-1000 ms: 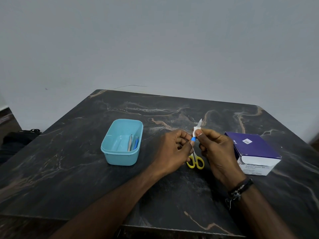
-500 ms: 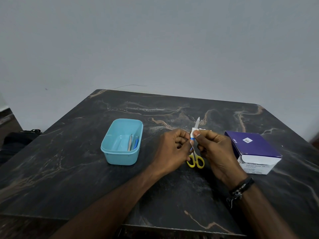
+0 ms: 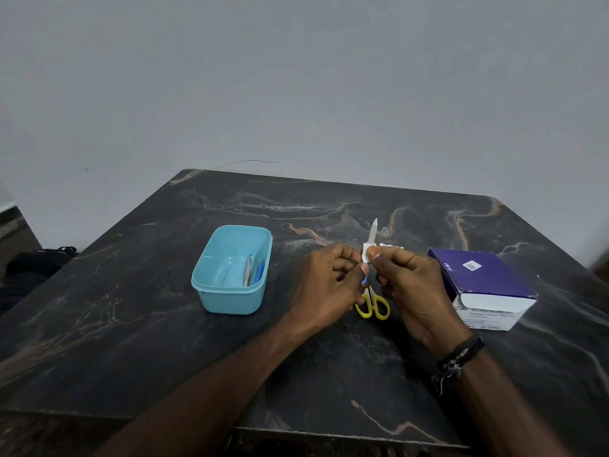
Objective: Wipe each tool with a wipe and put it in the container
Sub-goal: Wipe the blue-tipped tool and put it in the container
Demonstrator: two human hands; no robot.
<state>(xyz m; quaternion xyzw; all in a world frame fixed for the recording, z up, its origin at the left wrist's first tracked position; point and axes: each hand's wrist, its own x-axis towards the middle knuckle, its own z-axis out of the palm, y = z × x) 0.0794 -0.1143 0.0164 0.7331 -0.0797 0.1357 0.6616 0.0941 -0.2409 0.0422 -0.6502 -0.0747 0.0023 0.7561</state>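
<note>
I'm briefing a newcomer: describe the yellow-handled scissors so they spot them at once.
Start at the dark marble table. Between the turquoise container and the purple-topped box, the scissors lie beneath both hands. Their yellow loop handles are the only yellow there.

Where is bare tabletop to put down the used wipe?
Bare table lies near the front edge, and between the container and the left hand. It is crowded from the yellow scissors to the purple box.

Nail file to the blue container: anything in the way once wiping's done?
Nothing visible. The nail file sits in the left hand, the right hand pinching a wipe around it; bare table separates it from the open blue container.
</note>
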